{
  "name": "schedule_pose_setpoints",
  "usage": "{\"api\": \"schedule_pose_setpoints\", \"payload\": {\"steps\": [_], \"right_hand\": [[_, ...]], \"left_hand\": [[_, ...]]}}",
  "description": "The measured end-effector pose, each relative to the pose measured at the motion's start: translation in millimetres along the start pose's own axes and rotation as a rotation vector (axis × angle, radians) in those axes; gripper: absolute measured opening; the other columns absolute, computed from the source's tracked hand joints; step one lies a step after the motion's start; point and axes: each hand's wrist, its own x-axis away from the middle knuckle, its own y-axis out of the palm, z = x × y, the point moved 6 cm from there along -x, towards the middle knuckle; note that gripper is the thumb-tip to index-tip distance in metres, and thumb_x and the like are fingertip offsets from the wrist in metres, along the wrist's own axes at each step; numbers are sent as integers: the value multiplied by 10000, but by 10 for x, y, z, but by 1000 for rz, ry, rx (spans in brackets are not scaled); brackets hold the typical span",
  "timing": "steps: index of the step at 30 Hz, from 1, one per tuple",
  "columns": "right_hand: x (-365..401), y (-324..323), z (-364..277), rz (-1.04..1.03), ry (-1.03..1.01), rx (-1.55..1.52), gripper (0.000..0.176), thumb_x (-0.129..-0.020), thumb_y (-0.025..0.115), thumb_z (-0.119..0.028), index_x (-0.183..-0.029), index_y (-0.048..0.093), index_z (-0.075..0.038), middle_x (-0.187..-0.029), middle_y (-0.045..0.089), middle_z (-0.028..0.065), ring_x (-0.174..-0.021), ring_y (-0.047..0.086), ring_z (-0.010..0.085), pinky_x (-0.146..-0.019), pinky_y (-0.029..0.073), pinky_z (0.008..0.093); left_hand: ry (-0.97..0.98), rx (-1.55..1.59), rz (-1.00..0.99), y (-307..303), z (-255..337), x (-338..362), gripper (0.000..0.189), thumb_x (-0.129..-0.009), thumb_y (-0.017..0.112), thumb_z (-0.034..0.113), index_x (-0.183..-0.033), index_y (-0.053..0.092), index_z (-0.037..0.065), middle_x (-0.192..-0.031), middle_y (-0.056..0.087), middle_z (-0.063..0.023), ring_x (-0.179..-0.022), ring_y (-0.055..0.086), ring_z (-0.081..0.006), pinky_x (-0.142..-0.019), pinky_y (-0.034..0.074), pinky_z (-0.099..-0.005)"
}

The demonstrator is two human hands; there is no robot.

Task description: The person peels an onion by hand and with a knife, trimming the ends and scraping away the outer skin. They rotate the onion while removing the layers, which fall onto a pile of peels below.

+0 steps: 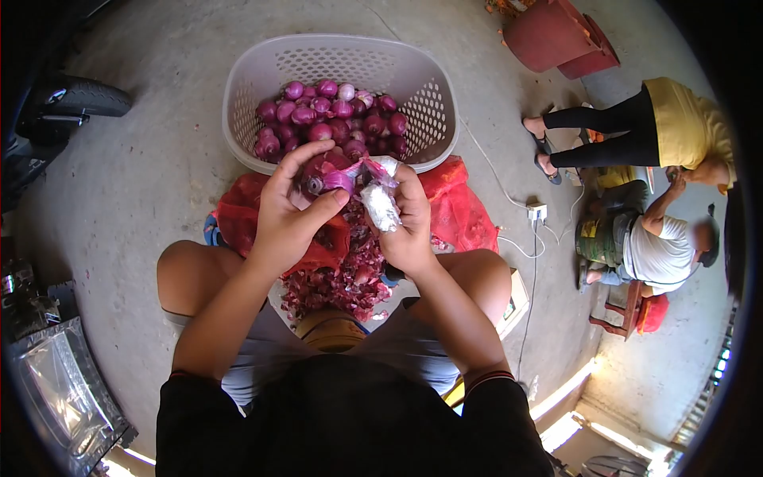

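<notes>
My left hand (280, 213) is closed around a red onion (319, 176), with its thumb and fingers on either side. Loose purple skin stretches from this onion toward my right hand (411, 222). That hand grips a crinkled, white and silvery wrapped thing (380, 205); its kind cannot be made out. Just beyond both hands is a light grey perforated basket (334, 49) holding many peeled-looking red onions (322, 107). Below my hands lies a heap of onion skins (350, 290), between red mesh bags (457, 211) on the floor.
A power strip (537, 212) with cords lies to the right. Farther right, one person (690, 127) stands bending and another person (660, 253) sits on a low stool. Red buckets (552, 36) are at the upper right. A vehicle's wheel (91, 97) shows at the left.
</notes>
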Motion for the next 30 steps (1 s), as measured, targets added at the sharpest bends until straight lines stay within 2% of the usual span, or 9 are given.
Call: {"api": "schedule_pose_setpoints", "payload": {"steps": [4,8,11,12,21,24,30], "right_hand": [[7,-5,3,12,17,-9,393,-892,523,-8,-1265,398,3,-1128,529,66,-1045,513,124,-907,402,263],[-48,-67,12,-41,-99,301,454,-869,564,-42,-1282,381,-1,-1163,534,117,-1040,555,175,-895,419,285],[-69,-91,-132,-99,-174,457,526,-830,617,-81,-1289,372,-8,-1188,532,188,-1037,596,263,-871,450,321],[-77,-118,-145,-117,-184,569,576,-792,651,-98,-1287,370,-16,-1194,531,216,-1030,602,327,-835,475,356],[-89,-218,-183,-293,-138,646,576,-734,657,-79,-1250,406,-29,-1162,555,182,-989,599,364,-798,478,388],[-65,-278,-154,-309,-110,704,564,-712,645,-45,-1231,423,-30,-1130,565,178,-967,604,363,-787,478,384],[-84,-237,-193,-290,-89,623,539,-710,638,-36,-1209,435,-29,-1106,572,171,-972,603,352,-793,474,378]], "left_hand": [[72,-49,9,15,46,8,543,-774,667,-47,-1263,434,-17,-1173,524,-89,-1043,533,-131,-921,427,-273],[82,-124,34,-23,43,-3,547,-760,683,-52,-1256,453,-26,-1185,522,-95,-1037,542,-133,-913,440,-273],[55,-142,23,-32,50,-13,559,-744,700,-52,-1250,466,-27,-1180,529,-94,-1036,544,-134,-905,454,-279],[65,-166,20,-32,64,-16,565,-738,704,-55,-1250,467,-28,-1175,532,-94,-1036,543,-133,-903,457,-280],[45,-192,-129,26,36,-27,603,-697,763,-7,-1234,488,-27,-1150,536,-76,-1024,539,-131,-912,452,-284],[60,-221,-134,30,47,-29,602,-691,774,10,-1226,501,-20,-1124,534,-61,-1024,534,-130,-914,448,-282],[85,-284,-170,63,96,-22,600,-679,778,7,-1218,517,-9,-1102,532,-52,-1024,528,-131,-905,444,-279]]}}
